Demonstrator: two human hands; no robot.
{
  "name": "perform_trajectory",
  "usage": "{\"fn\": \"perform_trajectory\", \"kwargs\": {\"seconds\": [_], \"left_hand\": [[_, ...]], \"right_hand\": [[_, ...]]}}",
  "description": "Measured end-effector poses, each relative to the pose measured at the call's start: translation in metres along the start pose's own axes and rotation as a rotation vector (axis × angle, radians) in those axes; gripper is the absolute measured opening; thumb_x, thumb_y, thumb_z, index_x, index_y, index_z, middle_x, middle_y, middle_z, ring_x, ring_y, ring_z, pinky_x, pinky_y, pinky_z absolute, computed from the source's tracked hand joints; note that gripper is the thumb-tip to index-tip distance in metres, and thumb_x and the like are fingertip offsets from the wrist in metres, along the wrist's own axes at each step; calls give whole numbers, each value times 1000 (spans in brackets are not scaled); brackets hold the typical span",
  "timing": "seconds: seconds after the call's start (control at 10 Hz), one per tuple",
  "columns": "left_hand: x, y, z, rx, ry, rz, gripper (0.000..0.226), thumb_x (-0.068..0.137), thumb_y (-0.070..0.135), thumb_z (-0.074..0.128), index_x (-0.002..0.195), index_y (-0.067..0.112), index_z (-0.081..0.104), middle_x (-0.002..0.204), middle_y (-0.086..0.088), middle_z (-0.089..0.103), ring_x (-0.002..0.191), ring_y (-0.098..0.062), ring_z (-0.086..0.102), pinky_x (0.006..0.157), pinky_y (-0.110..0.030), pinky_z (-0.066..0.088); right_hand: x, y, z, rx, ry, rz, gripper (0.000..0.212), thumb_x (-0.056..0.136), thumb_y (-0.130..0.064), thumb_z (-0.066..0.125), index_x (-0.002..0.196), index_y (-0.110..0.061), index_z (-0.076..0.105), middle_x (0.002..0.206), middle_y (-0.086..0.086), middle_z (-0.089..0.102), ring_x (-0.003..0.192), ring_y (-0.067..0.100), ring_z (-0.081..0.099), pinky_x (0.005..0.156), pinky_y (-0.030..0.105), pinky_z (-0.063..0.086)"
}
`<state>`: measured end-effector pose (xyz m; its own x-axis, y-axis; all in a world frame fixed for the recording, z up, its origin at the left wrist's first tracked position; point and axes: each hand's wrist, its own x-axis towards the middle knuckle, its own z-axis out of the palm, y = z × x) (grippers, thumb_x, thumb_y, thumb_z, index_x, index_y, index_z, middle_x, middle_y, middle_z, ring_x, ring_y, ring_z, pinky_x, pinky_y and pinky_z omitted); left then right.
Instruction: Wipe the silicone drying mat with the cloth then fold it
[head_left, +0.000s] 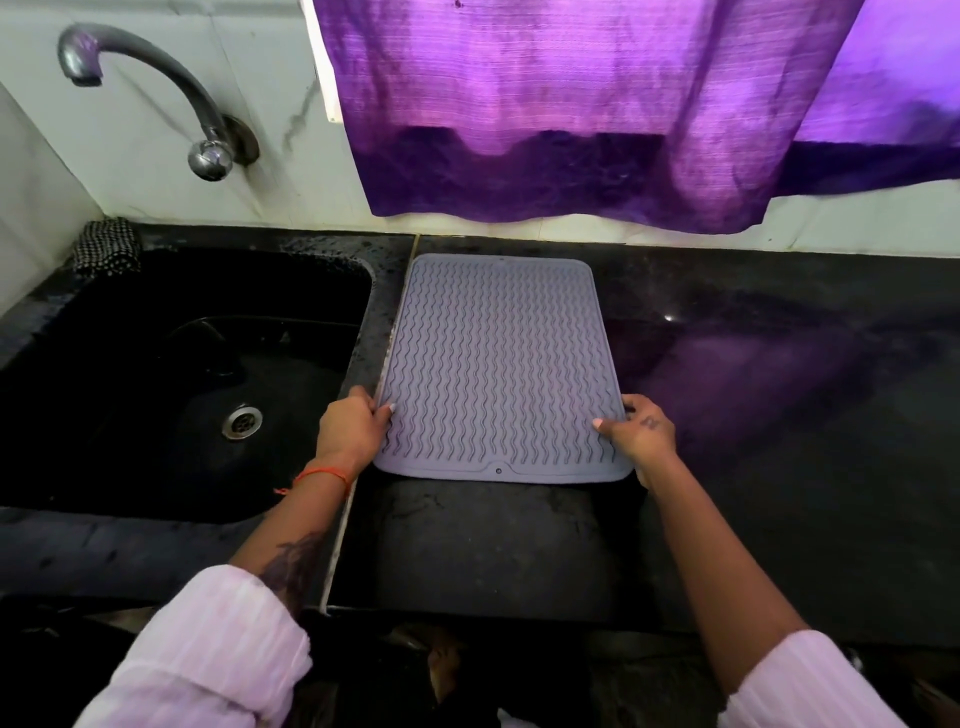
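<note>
A grey silicone drying mat (501, 364) with wavy ridges lies flat on the black countertop (779, 415), just right of the sink. My left hand (350, 428) pinches the mat's near left edge, thumb on top. My right hand (641, 428) pinches the near right edge the same way. A dark checkered cloth (106, 247) sits bunched at the sink's back left corner, away from both hands.
A black sink (171, 374) with a metal drain fills the left side, under a curved tap (156, 93) on the wall. A purple curtain (597, 104) hangs above the counter's back edge. Bare counter stretches right of the mat.
</note>
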<state>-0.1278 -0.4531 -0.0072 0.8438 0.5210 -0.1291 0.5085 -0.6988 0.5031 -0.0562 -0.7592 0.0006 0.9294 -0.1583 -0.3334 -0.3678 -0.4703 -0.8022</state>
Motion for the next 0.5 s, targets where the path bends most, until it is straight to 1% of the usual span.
{"fn": "perform_trajectory", "kwargs": {"seconds": [0.1,0.2,0.3,0.4,0.5], "left_hand": [[-8,-3,0,19,3,3,30,93,31,55,96,1,52,96,-22,63,91,-39,59,74,-37,45],[-17,-7,1,0,-11,-11,30,92,31,56,94,2,51,95,-22,64,85,-40,62,77,-41,52],[-30,-13,-3,19,-24,-67,32,89,33,59,96,2,52,99,-24,63,86,-41,62,79,-42,51],[-49,-11,-5,63,53,-57,33,88,28,61,105,1,52,109,-23,56,97,-41,56,81,-41,44],[-67,5,-5,52,209,91,29,90,26,58,110,6,53,115,-18,50,99,-38,54,79,-42,44]], "right_hand": [[-14,9,-2,-38,20,-19,46,79,-11,72,121,-12,54,115,10,63,102,27,61,91,41,51],[-34,21,-1,-179,68,-78,54,77,-12,73,126,-12,51,115,12,62,104,32,59,92,43,49],[-53,30,-3,-246,105,-71,59,80,-12,68,135,-13,44,121,15,56,108,33,55,92,39,47],[-73,33,-5,-415,170,-169,61,82,-12,62,138,-13,39,129,15,43,116,33,44,93,36,41],[-86,25,6,-417,150,-433,54,89,-22,58,138,-9,40,136,14,40,124,30,37,98,36,38]]}}
